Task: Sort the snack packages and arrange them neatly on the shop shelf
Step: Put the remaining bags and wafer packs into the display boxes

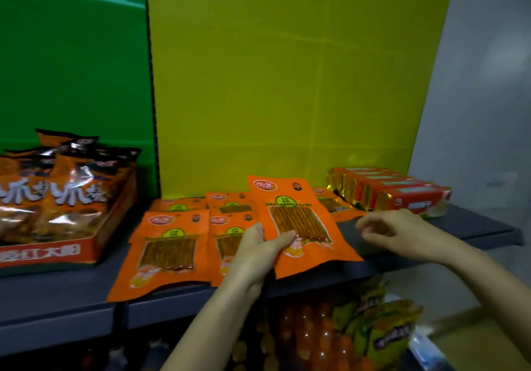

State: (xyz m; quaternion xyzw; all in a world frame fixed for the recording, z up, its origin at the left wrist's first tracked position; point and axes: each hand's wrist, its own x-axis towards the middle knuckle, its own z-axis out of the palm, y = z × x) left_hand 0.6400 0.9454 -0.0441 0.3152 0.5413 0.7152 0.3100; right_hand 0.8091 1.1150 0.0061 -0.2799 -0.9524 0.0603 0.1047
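My left hand (pixel 258 253) grips an orange snack packet (pixel 298 221) by its lower left edge and holds it tilted above the dark shelf (pixel 431 230). Several more orange packets of the same kind lie flat on the shelf, one large at the front left (pixel 166 250), others behind it (pixel 230 204) and one partly hidden at the right (pixel 333 204). My right hand (pixel 399 232) hovers just right of the held packet, fingers loosely curled and holding nothing.
A red tray (pixel 57 253) of orange crisp bags stands at the left. A row of red and gold packs (pixel 393 189) lies at the back right. Green and yellow boards form the back wall. Bottles and yellow bags (pixel 373 330) fill the lower shelf.
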